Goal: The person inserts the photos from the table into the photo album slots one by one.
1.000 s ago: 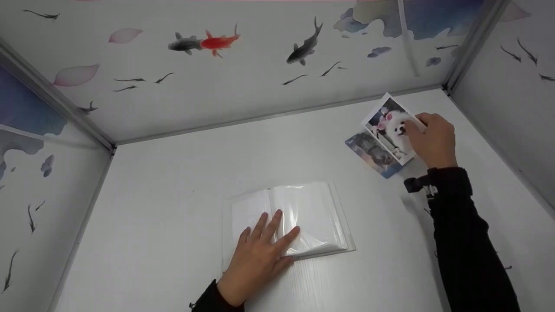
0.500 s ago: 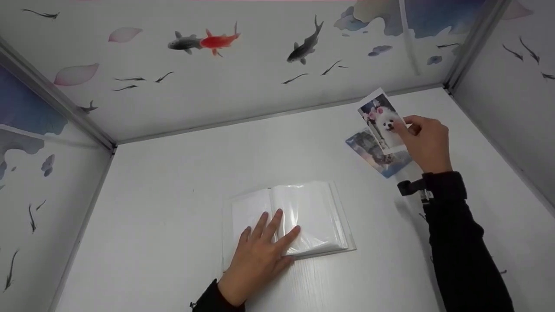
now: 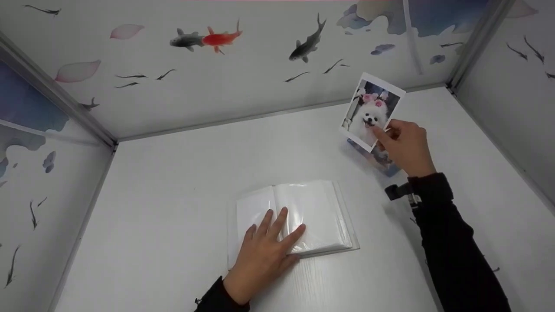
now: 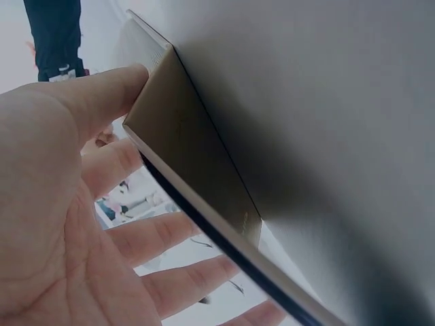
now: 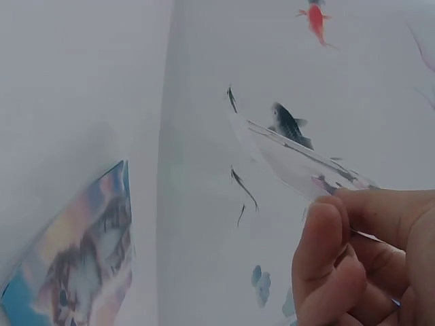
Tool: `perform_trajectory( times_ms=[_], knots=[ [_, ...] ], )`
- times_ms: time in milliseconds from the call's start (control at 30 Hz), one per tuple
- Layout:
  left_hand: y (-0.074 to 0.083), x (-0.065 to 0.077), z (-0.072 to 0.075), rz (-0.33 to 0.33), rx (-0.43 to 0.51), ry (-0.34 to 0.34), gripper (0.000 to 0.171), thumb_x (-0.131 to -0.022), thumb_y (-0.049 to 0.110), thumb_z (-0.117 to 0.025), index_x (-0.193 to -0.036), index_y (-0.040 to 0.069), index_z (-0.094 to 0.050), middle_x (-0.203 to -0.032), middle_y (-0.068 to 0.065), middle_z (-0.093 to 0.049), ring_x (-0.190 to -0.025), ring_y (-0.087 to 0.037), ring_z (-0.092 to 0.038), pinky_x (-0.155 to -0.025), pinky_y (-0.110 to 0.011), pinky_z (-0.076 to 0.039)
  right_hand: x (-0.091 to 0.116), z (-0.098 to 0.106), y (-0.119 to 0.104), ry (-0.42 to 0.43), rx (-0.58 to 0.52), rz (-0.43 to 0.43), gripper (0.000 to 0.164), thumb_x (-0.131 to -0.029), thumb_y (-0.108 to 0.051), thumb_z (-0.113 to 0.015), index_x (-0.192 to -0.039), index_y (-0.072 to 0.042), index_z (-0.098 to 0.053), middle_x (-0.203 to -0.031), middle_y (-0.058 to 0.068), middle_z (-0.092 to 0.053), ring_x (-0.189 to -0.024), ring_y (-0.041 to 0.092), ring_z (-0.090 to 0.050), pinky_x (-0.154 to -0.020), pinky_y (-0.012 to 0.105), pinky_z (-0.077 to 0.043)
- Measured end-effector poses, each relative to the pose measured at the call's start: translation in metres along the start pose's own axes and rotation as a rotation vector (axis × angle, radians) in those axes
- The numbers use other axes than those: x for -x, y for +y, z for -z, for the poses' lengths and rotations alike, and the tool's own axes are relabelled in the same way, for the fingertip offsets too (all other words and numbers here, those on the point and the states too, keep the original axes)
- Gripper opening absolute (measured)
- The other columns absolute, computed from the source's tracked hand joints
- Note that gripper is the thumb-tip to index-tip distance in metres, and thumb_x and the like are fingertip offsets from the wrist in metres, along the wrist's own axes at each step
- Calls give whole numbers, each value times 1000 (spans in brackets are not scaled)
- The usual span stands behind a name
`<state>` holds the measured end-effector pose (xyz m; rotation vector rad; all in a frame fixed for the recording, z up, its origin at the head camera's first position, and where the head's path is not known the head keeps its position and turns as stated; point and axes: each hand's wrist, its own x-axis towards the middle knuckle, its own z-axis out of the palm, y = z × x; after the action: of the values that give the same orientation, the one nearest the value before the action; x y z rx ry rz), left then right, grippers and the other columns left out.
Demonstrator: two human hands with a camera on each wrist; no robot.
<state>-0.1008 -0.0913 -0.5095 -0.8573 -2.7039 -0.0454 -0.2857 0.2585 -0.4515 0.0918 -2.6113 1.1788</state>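
My right hand (image 3: 407,145) pinches a white-bordered photo (image 3: 363,115) of a fluffy white dog with pink flowers, held up between thumb and fingers. Beneath it a second photo (image 5: 85,265), showing a grey furry animal on a pastel ground, lies on the table, partly hidden in the head view. My left hand (image 3: 264,255) rests with spread, straight fingers on an open photo album (image 3: 321,216) with clear sleeves over white pages. Seen from the left wrist, the album's cover (image 4: 190,136) stands at a slant beside the thumb and fingers.
The white table (image 3: 173,208) is bounded at the back by a wall panel (image 3: 260,86) printed with fish and petals. Side panels (image 3: 520,130) with grey metal corner posts rise at left and right.
My right hand has moved left and raised the dog photo off the other one, turning it more upright towards the camera. The left hand stays on the album.
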Motion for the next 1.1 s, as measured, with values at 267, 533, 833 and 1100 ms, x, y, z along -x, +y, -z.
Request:
perform_trajectory(
  times_ms=[267, 533, 833, 1100],
  knots=[
    [9, -8, -2, -18, 2, 6, 63, -87, 53, -72, -144, 36, -54, -154, -14, -46, -135, -41, -51, -86, -54, -55, 3, -13, -16, -110, -60, -2, 39, -98, -41, -62, -91, -3, -71, -76, 10, -73, -63, 20, -69, -53, 20, -51],
    [15, -13, -1, -12, 4, -63, 63, -90, 58, -65, -148, 39, -48, -158, -12, -42, -139, -39, -47, -91, -53, -53, 8, -30, -28, -213, -161, 55, 36, -98, -37, -64, -95, -1, -71, -80, 12, -75, -69, 20, -73, -62, 23, -58],
    [4, -17, 2, 63, 187, -82, 46, -104, 42, -50, -150, 33, -46, -156, -11, -44, -138, -30, -51, -92, -50, -50, 10, -56, -52, -354, -222, 95, 33, -98, -37, -64, -94, -5, -70, -80, 8, -75, -74, 27, -74, -64, 28, -59],
    [-18, -18, -1, 125, 229, -28, 55, -97, 27, -67, -148, 19, -49, -151, -16, -48, -133, -30, -55, -94, -50, -53, 11, -81, -67, -518, -310, 63, 29, -100, -32, -63, -98, -4, -71, -84, 10, -76, -82, 34, -74, -75, 42, -61]
  ],
)
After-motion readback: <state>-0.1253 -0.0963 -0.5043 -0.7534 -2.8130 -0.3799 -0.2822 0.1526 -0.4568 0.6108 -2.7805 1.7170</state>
